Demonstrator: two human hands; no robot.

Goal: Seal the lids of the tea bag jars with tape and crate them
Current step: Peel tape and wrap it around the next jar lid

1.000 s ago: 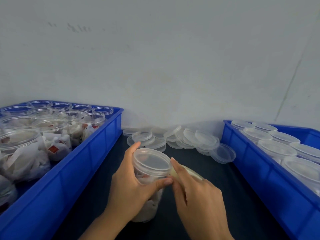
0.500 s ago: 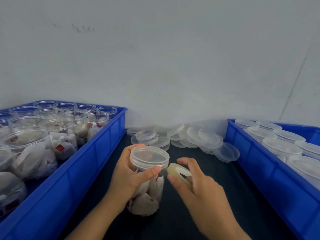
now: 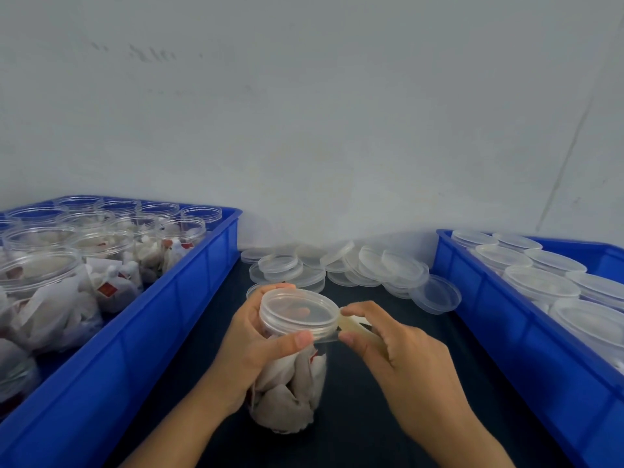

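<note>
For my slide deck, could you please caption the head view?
Left hand steadies a lidded tea bag jar while right hand holds tape roll against its lid.

Single head-worn view, looking forward and down, close above dark table [image 3: 371,417], wall [image 3: 304,113] behind

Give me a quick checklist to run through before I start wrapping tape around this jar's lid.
1. Lid seated on the jar: ok, it sits level on the neck.
2. Jar steadied: ok, the left hand grips it below the lid, thumb at the rim.
3. Tape roll in hand: ok, the right hand pinches it right beside the lid.
4. Tape end stuck to the lid edge: cannot tell, the clear tape is hard to see.
5. Room in the right crate for the sealed jar: cannot tell, only lidded jars show along its visible part.
6. Jar filled: ok, tea bags show through the wall.
</note>
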